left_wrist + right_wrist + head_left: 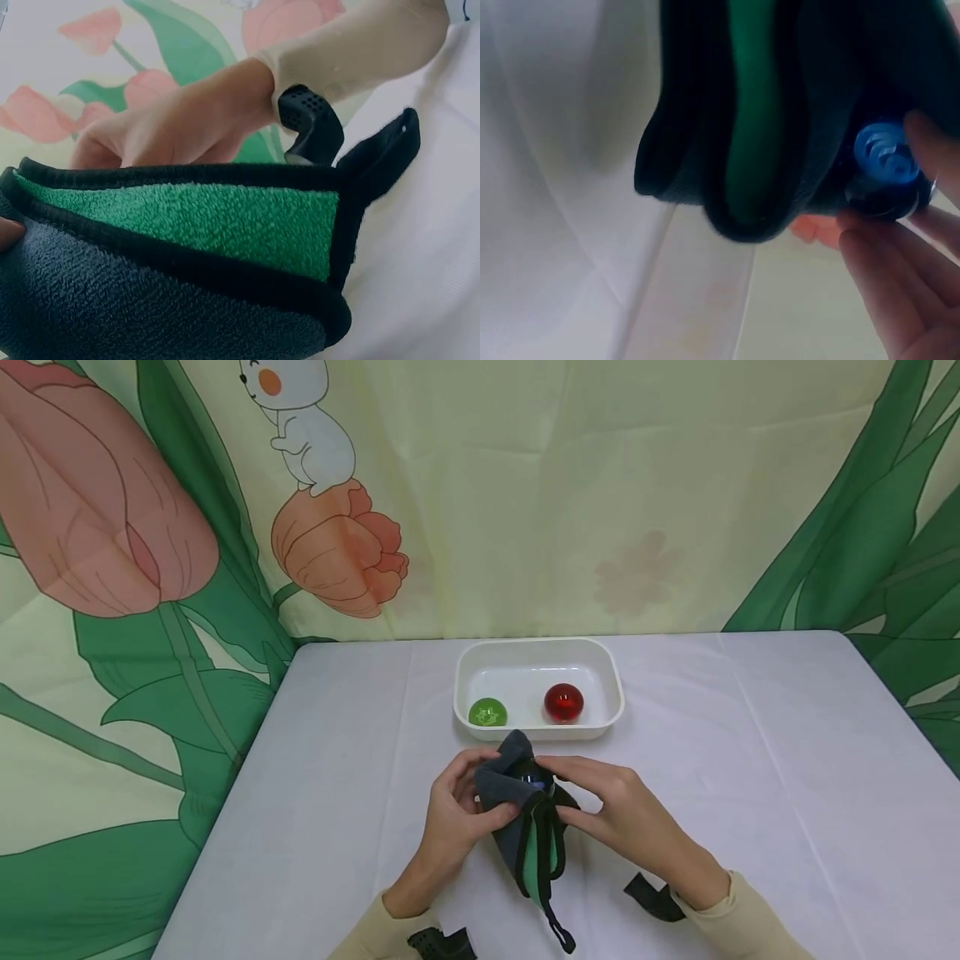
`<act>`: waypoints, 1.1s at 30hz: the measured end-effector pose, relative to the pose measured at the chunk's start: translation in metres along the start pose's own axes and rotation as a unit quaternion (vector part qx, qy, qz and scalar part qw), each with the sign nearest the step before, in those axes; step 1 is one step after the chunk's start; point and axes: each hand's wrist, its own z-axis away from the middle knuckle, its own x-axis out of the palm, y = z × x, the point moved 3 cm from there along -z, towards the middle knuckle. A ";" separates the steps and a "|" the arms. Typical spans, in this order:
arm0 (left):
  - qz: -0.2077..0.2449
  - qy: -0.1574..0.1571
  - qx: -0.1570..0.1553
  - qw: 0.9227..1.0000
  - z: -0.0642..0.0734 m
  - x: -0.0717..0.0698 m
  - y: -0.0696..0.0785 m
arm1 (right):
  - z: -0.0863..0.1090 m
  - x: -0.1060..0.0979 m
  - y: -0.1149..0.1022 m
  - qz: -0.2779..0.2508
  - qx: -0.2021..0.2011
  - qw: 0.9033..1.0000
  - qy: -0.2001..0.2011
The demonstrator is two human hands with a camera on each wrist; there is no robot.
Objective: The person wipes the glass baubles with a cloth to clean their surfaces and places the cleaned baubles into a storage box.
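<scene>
A dark blue-grey and green cloth (510, 839) with black edging and a hanging loop is bunched up between both hands, above the table. My left hand (459, 806) pinches it from the left side, thumb in front. A dark ball (536, 775) with a blue spiral pattern sits in the fold, partly covered by the cloth. On the right, my right hand (626, 806) holds the ball by its fingertips; the right wrist view shows fingers around the blue ball (889, 157). The cloth's green inner face (202, 217) fills much of the left wrist view.
Just behind the hands stands a white tray (540, 733) holding a green ball (487, 712) and a red ball (564, 702). A white cloth (337, 802) covers the table. A curtain (525, 527) printed with flowers hangs behind it.
</scene>
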 end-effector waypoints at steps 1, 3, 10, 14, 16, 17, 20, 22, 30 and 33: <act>0.000 0.001 0.000 1.000 0.000 0.000 0.000 | 0.000 0.000 0.000 0.005 -0.005 1.000 -0.001; 0.000 0.001 0.000 1.000 -0.001 -0.001 0.000 | -0.001 -0.001 0.000 0.016 -0.010 1.000 -0.005; -0.009 -0.012 0.013 1.000 -0.003 0.000 0.002 | -0.001 -0.002 -0.002 0.032 -0.056 0.998 -0.022; -0.010 -0.014 0.011 1.000 -0.003 0.001 0.003 | -0.001 -0.001 -0.002 0.018 -0.104 0.994 -0.012; -0.009 -0.014 0.012 1.000 -0.003 0.001 0.003 | -0.001 -0.001 -0.002 0.018 -0.101 0.995 -0.009; -0.009 -0.015 0.012 1.000 -0.003 0.001 0.004 | -0.001 -0.001 -0.003 0.018 -0.096 0.995 -0.009; -0.008 -0.015 0.012 1.000 -0.003 0.001 0.004 | -0.001 -0.002 -0.003 0.019 -0.075 0.997 -0.006; -0.006 -0.015 0.011 1.000 -0.003 0.001 0.005 | -0.001 -0.002 -0.003 0.006 -0.050 0.999 0.000; -0.007 -0.015 0.012 1.000 -0.002 0.002 0.006 | -0.001 -0.003 -0.001 -0.065 0.023 0.998 0.013; -0.009 -0.010 0.017 1.000 -0.002 0.001 0.007 | -0.002 -0.002 -0.001 -0.052 0.009 0.999 0.003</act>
